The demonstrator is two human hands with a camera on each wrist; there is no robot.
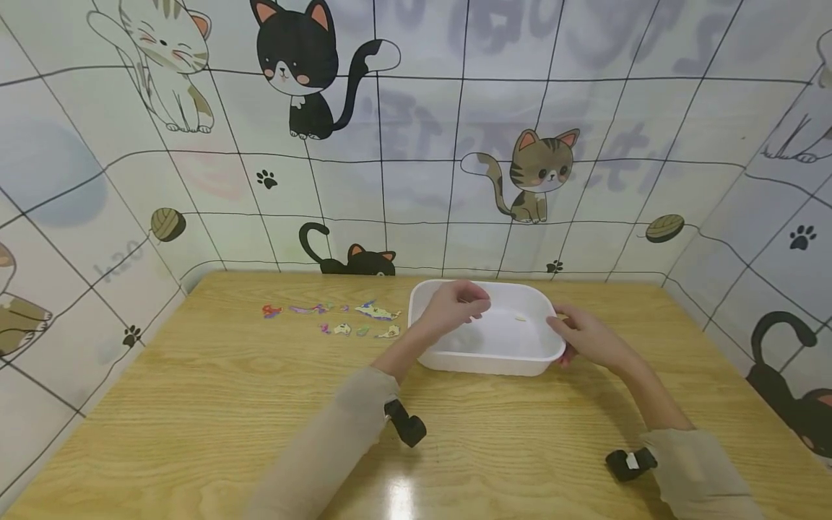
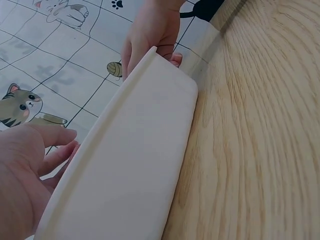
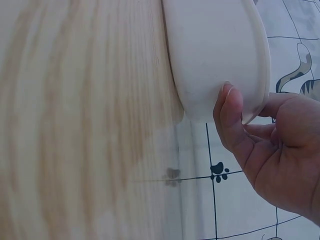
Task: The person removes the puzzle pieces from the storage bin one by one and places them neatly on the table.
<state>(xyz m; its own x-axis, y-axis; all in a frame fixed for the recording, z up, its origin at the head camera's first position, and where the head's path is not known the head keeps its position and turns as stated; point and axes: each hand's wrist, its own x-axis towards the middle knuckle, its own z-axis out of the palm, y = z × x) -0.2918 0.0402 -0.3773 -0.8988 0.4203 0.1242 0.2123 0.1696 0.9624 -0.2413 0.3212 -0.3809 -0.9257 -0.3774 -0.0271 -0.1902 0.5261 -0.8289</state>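
A white rectangular plastic basin (image 1: 484,365) with rounded corners stands on the wooden table. One small pale yellow piece (image 1: 520,318) lies on its inside floor. My right hand (image 1: 588,336) grips the basin's right end, fingers and thumb at the rim; the right wrist view shows this hand (image 3: 280,145) against the end wall. My left hand (image 1: 455,307) is over the basin's left half with its fingers bent. In the left wrist view, the basin wall partly covers that hand's (image 2: 25,165) fingers, and I cannot tell whether anything is between them.
Left of the basin, several small flat colourful cut-out pieces lie in two rough rows, among them a red one (image 1: 271,311) and a larger blue-and-yellow one (image 1: 377,311). A cloth printed with cats (image 1: 422,180) hangs behind and beside the table (image 1: 227,404).
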